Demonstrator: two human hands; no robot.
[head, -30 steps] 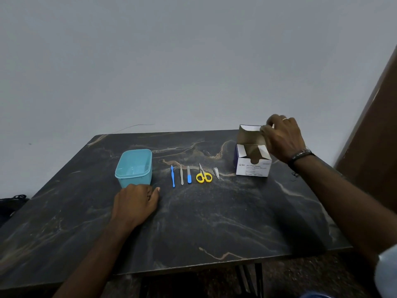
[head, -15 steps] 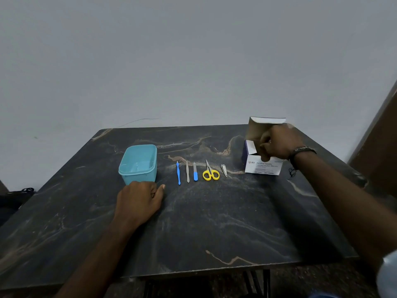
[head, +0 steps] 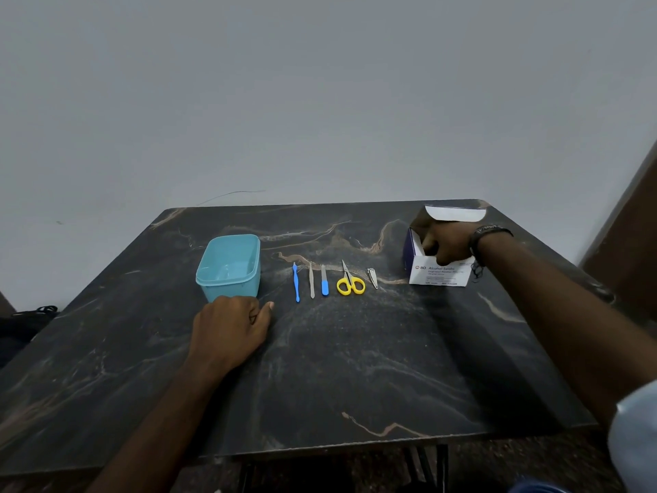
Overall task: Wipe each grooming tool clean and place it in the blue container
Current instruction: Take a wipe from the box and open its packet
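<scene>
We count five tools (head: pixel 329 281) mid-frame, one blue container (head: pixel 229 266). Left hand (head: pixel 231 329) loosely curled, holding nothing; right hand (head: pixel 449 243) fingers inside box (head: pixel 439 275), grasp indeterminate.

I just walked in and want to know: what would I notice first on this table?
Probably the bright yellow scissors, lying in a neat row of small grooming tools in the middle of the dark table. Left of the row stands a blue container, with the left hand resting just in front of it. At the far right, the right hand reaches into an open box of alcohol swabs.
</scene>
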